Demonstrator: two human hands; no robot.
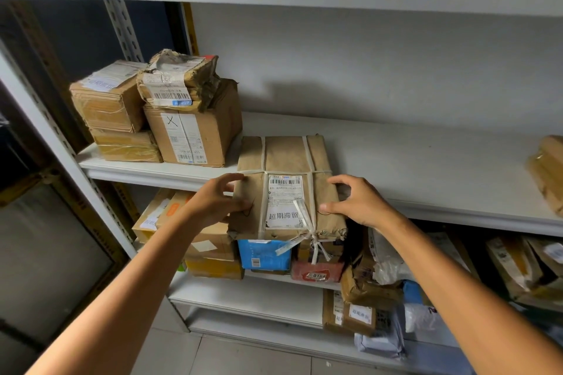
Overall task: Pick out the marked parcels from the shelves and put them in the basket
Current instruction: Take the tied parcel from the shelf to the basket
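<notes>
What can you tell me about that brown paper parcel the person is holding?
The brown paper parcel is a flat, creased bundle bound by crossed white straps knotted at its torn near edge. A white label bears a barcode and Chinese characters. It overhangs the shelf front, gripped at its sides by the left hand and right hand.

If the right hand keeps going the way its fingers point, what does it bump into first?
The brown paper parcel. The right hand points left at the parcel's side, and its thumb seems to be touching it, so nothing else lies between.
</notes>
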